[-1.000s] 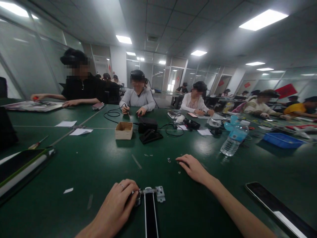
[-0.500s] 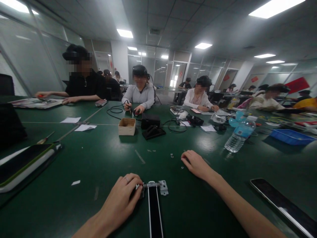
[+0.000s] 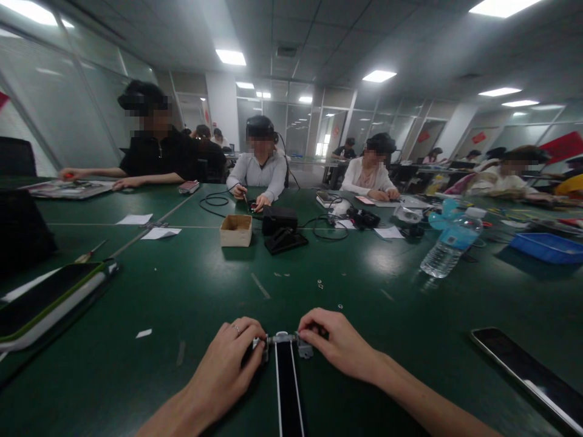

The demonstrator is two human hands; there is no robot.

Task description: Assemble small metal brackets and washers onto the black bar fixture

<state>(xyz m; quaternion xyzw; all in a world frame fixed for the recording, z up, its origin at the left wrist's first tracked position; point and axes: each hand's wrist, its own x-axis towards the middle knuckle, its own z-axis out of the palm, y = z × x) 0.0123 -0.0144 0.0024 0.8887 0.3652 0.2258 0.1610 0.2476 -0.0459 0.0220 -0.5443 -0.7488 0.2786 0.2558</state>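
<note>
Black strip [image 3: 289, 394] with white edges lies on the green table [image 3: 182, 315] right in front of me, running away from me, a metal hinge bracket [image 3: 285, 341] at its far end. My left hand [image 3: 230, 364] grips the bracket's left side, fingers curled on it; my right hand [image 3: 339, 343] pinches the bracket's right tab, fingertips on the metal. Small loose washers [image 3: 320, 283] sit just beyond the bracket; further off, a cardboard box [image 3: 235, 230], a water bottle [image 3: 449, 249], and a dark flat panel [image 3: 528, 376] at my right.
</note>
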